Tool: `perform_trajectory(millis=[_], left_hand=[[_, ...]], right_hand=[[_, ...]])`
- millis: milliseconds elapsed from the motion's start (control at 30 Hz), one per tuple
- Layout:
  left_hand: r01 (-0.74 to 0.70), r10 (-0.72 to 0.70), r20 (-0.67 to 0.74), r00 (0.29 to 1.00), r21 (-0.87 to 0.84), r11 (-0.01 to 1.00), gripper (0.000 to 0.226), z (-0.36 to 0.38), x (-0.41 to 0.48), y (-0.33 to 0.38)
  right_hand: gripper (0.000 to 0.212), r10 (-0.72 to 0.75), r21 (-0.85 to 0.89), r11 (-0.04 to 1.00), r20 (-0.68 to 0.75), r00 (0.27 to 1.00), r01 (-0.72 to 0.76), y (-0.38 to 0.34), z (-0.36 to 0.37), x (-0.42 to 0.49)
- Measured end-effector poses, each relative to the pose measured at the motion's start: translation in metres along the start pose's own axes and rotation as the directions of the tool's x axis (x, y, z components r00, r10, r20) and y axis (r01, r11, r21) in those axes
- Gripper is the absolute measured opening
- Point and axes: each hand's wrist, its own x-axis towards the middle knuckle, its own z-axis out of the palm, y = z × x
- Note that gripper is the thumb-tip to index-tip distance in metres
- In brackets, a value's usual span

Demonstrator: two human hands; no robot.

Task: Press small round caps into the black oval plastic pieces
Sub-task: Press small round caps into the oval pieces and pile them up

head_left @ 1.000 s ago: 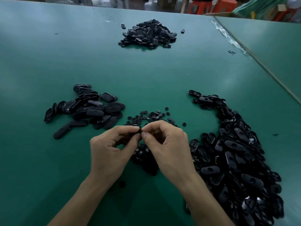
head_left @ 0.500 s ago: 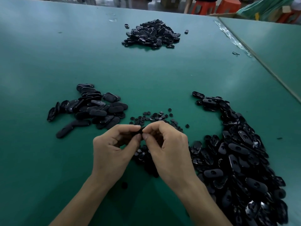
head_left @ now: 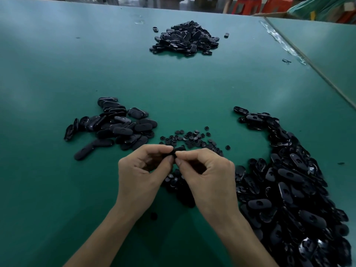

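Where the two hands met above the green counter [head_left: 57, 78], a black oval plastic piece [head_left: 180, 149] was pinched between them, mostly hidden by the fingertips. The left hand [head_left: 142, 176] held it in a narrow grip of thumb and curled forefinger; the right hand [head_left: 210, 176] closed a like grip on its other end. Just beyond lay scattered small round black caps [head_left: 189, 138]. A large heap of oval pieces [head_left: 289, 189] spread to the right, a smaller pile [head_left: 113, 126] lay to the left, and a third pile [head_left: 185, 38] sat far across.
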Motion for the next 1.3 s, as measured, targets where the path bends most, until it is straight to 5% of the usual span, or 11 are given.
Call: perform_trajectory(millis=[333,633,1300], left_hand=[[0.022,-0.019,0.035,0.999,-0.069,0.997,0.027,-0.002,0.001,0.0],[0.062,-0.06,0.025,0.998,-0.077,0.995,0.019,-0.002,0.001,0.0],[0.138,-0.125,0.083,0.989,-0.176,0.975,0.017,-0.005,0.003,0.002]], right_hand=[[0.021,-0.052,0.004,0.999,0.034,0.998,0.052,0.002,-0.004,-0.001],[0.028,0.081,0.115,0.99,0.059,0.995,-0.088,0.003,-0.009,-0.001],[0.017,0.104,0.144,0.976,0.355,0.929,-0.164,0.005,-0.028,0.031]])
